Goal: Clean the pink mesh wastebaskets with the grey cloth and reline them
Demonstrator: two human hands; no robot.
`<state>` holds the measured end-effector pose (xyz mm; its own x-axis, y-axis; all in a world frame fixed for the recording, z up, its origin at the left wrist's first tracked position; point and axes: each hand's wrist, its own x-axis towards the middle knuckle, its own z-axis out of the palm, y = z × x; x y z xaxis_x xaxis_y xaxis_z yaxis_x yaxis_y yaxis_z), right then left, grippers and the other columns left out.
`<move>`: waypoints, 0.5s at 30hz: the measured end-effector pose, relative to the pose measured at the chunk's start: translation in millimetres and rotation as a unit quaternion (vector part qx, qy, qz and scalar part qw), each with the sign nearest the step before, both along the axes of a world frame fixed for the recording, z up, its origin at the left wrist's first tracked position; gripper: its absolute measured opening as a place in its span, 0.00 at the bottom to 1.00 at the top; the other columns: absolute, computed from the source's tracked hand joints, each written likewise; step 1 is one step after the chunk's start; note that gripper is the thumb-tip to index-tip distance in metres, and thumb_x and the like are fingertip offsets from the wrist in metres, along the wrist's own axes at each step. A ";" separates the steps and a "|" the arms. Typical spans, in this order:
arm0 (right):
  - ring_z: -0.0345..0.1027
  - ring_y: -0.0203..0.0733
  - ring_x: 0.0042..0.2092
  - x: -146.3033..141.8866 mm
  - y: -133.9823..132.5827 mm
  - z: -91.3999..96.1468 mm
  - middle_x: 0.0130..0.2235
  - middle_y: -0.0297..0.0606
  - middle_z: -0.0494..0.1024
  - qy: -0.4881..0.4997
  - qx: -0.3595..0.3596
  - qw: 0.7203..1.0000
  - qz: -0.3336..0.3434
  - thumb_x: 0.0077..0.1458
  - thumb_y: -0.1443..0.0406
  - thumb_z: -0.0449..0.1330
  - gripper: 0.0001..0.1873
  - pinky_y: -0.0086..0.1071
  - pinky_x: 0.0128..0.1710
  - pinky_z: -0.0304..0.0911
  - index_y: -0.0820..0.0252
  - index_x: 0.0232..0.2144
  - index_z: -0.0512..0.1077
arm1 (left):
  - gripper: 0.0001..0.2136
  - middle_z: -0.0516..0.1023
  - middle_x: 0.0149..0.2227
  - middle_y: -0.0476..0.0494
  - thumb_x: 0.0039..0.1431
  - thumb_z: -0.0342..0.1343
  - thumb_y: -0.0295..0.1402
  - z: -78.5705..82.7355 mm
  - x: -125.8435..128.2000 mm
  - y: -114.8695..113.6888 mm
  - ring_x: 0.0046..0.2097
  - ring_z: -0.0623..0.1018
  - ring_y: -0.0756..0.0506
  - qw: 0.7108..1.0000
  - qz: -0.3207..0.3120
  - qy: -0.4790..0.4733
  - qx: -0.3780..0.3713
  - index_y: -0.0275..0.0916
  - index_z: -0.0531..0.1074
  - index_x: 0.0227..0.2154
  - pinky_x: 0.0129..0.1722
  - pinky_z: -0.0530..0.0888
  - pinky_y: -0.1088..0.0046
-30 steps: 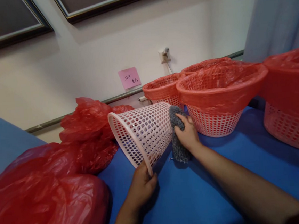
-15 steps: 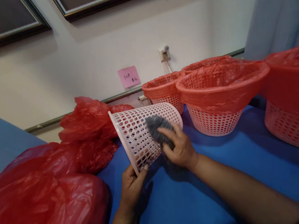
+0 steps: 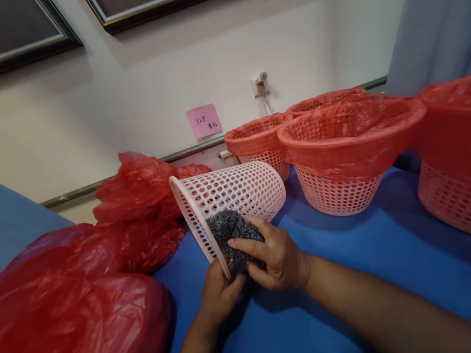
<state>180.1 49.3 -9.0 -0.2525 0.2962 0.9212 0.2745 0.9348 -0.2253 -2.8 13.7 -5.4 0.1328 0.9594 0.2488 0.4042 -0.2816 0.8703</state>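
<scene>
A pale pink perforated plastic wastebasket lies tilted on its side above the blue surface, its mouth facing left. My left hand grips the lower part of its rim; some of those fingers are hidden inside the mouth. In my right hand is a bunched dark grey cloth, closed in the fingers and pressed on the basket's outer wall close to the rim. The two hands nearly meet at the rim's lower edge.
Several wastebaskets with red bag liners, one of them a near basket, stand at the right. Loose red plastic bags heap up at the left. A pink note and a wall socket are on the wall behind the blue table.
My right hand has moved the cloth down and left, from the basket's middle to near its rim. The basket has turned slightly, showing more of its mouth.
</scene>
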 end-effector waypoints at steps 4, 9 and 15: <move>0.65 0.54 0.62 10.1 29.3 -6.4 0.63 0.50 0.64 0.024 -0.092 0.990 -0.103 0.52 0.69 0.59 0.29 0.48 0.59 0.69 0.56 0.57 0.72 | 0.20 0.81 0.53 0.37 0.61 0.60 0.43 -3.8 -8.7 -1.5 0.54 0.79 0.35 0.993 0.099 -0.069 0.011 0.39 0.78 0.52 0.59 0.74 0.54; 0.72 0.55 0.54 37.4 73.6 -9.7 0.52 0.48 0.72 0.168 -0.285 0.903 -0.275 0.53 0.65 0.57 0.24 0.55 0.58 0.68 0.56 0.54 0.75 | 0.18 0.82 0.52 0.37 0.57 0.62 0.36 0.1 -4.6 -0.3 0.55 0.79 0.33 0.998 0.066 -0.006 0.020 0.39 0.80 0.50 0.62 0.71 0.51; 0.63 0.55 0.63 22.0 30.2 1.7 0.65 0.46 0.60 0.057 -0.078 0.985 -0.142 0.53 0.67 0.59 0.31 0.51 0.61 0.68 0.50 0.60 0.69 | 0.22 0.80 0.55 0.39 0.53 0.59 0.27 4.9 6.9 4.9 0.60 0.74 0.34 0.995 -0.063 0.079 0.026 0.41 0.78 0.53 0.65 0.67 0.50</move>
<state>202.1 79.5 -7.3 -0.0365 0.4798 0.8766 0.4850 0.7755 -0.4042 4.1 18.6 -0.5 0.2928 0.9188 0.2648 0.4930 -0.3823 0.7815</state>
